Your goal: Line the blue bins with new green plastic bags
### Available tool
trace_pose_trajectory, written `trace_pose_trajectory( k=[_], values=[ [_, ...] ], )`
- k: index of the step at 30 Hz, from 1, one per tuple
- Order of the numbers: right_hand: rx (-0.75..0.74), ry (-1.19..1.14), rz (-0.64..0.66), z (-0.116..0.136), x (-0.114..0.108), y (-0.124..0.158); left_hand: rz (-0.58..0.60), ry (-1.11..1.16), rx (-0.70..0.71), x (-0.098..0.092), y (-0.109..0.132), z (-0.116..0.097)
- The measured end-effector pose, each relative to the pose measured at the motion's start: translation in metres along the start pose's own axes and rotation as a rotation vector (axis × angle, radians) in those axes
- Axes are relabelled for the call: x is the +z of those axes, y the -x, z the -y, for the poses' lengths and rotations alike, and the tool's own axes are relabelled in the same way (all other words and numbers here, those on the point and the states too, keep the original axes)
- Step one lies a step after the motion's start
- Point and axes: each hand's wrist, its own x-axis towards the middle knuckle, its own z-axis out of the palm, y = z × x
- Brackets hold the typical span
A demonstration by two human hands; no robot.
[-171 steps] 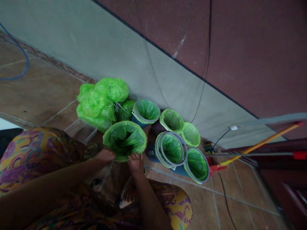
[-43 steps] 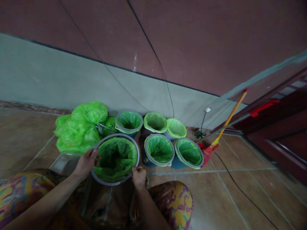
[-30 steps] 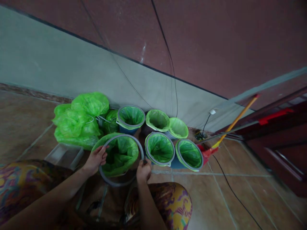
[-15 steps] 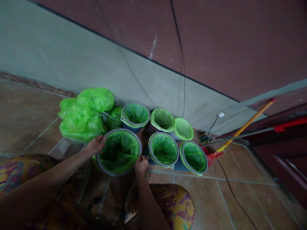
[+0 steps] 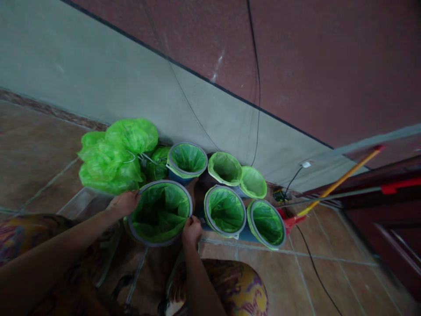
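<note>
A round trash bin with a grey rim [image 5: 154, 244] stands on the floor close in front of me. A green trash bag [image 5: 174, 197] lines it, its plastic creased inside and its bottom dark. At the left side of the rim, my left hand [image 5: 125, 203] is closed on the edge. My right hand [image 5: 191, 231] pinches the rim's right side, thumb and fingers together. Both hands seem to grip rim and bag edge together; how much plastic is in the fingers is hidden.
Several bins with green liners, such as the near one [image 5: 226, 210], stand to the right and along the wall. Filled green bags [image 5: 112, 158] are heaped at left beside a clear plastic container [image 5: 82, 202]. A red dustpan [image 5: 289, 220] and black cable [image 5: 315, 263] lie right.
The bin and both my hands have shifted slightly left relative to the other bins. My left hand sits a bit further outside the rim. The view has tilted a little.
</note>
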Motion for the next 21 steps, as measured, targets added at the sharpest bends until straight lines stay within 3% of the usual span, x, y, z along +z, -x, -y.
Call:
trace_pose_trajectory(
  k=[11,21],
  values=[
    [-0.043,0.178,-0.072,0.015,-0.013,-0.003,-0.036,-0.045,-0.017,0.002,0.002,-0.002],
    [-0.07,0.249,-0.021,0.017,-0.004,-0.002,-0.054,-0.041,0.003,0.007,0.001,0.003]
  ],
)
